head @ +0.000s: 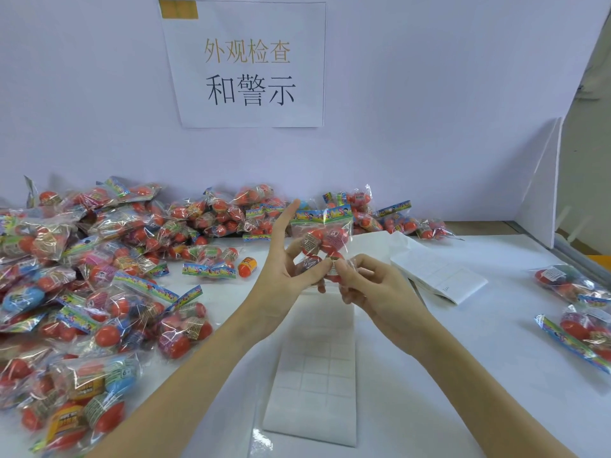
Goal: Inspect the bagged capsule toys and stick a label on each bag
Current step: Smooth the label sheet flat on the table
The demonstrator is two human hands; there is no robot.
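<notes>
A clear bag of red capsule toys (325, 238) with a colourful header strip hangs upright above the table's middle. My left hand (284, 269) holds its lower part from the left, thumb and lower fingers on the bag, index finger pointing up. My right hand (367, 282) pinches the bag's bottom edge from the right, where a small white label (334, 267) sits by my fingertips. Below my hands lies a white label sheet (314, 375) with a grid of cut labels.
A large heap of bagged capsule toys (99, 276) covers the left and back of the table. One loose orange capsule (247, 266) lies near the heap. Two bags (577, 312) lie at the right edge. Folded label sheets (436, 272) rest behind my right hand.
</notes>
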